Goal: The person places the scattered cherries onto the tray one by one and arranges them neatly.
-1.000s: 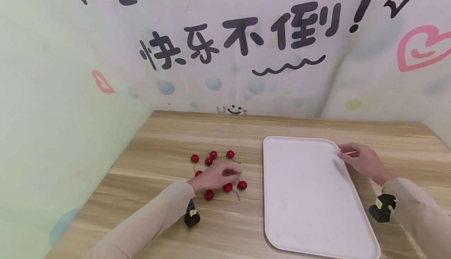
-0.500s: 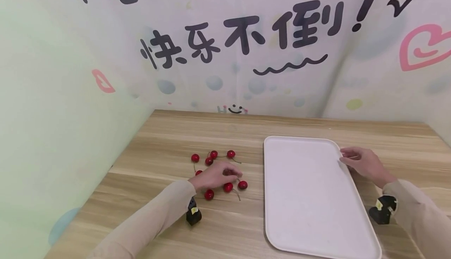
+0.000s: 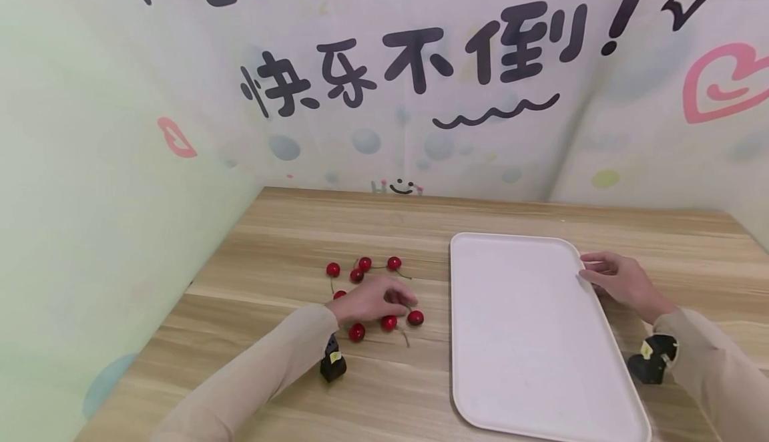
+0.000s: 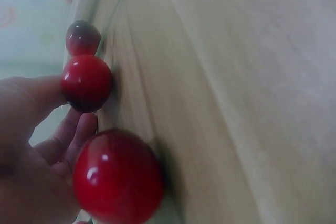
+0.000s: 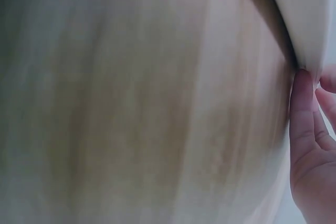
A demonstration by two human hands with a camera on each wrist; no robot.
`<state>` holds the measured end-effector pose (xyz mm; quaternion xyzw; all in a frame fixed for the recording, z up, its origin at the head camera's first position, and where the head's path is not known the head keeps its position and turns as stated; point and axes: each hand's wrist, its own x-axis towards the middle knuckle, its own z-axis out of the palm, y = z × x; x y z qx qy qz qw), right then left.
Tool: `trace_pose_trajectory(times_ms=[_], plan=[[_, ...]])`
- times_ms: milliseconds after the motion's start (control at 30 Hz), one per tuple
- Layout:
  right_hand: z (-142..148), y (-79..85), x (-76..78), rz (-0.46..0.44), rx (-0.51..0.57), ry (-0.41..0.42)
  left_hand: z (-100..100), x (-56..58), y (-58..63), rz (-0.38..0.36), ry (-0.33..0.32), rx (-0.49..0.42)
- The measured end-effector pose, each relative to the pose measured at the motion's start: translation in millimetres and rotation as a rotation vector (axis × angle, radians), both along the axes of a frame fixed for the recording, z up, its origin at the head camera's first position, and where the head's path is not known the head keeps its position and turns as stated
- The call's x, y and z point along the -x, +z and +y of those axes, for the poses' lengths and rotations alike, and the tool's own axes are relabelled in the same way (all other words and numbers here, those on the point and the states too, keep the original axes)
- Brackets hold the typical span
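Observation:
My left hand point(image 3: 374, 298) hovers low over the cherries, fingers curved, with a gap between thumb and fingertips. Its fingertips are right by the stem of a dark red cherry point(image 3: 415, 318). Another cherry point(image 3: 389, 322) lies under the thumb, and one more point(image 3: 357, 332) lies nearer the wrist. In the left wrist view, a cherry point(image 4: 87, 82) hides the thumb's tip, and a large one point(image 4: 118, 178) sits close to the camera. My right hand point(image 3: 625, 282) pinches the right rim of the white tray point(image 3: 541, 335); in the right wrist view, fingers point(image 5: 302, 95) press against its edge.
Beyond the left hand lie several more stemmed cherries, among them a cherry point(image 3: 394, 263) and a leftmost cherry point(image 3: 333, 270). All rest on the wood-grain table point(image 3: 288, 228). A printed cloth backdrop point(image 3: 360, 128) rises behind the table.
My left hand has moved slightly right and down, and the two cherries by its fingertips have shifted a little toward me. The right hand stays at the tray's rim.

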<state>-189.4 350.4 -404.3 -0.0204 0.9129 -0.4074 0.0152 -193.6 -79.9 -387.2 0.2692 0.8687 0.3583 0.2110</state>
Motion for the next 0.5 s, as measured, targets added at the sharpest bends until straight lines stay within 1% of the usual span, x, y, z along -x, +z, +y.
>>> trace_pose_trajectory(times_ms=[100,300,500], plan=[[1.7,-1.3,0.6,-0.013,0.026,0.003,1.8,-0.3,-0.4,0.002,-0.004,-0.002],[2.3,-2.1,1.3,-0.026,0.065,0.012,3.4,1.6,-3.0,0.032,-0.026,0.0],[1.7,-0.1,1.1,-0.065,0.054,0.007,4.3,3.5,-3.2,0.024,-0.042,0.002]])
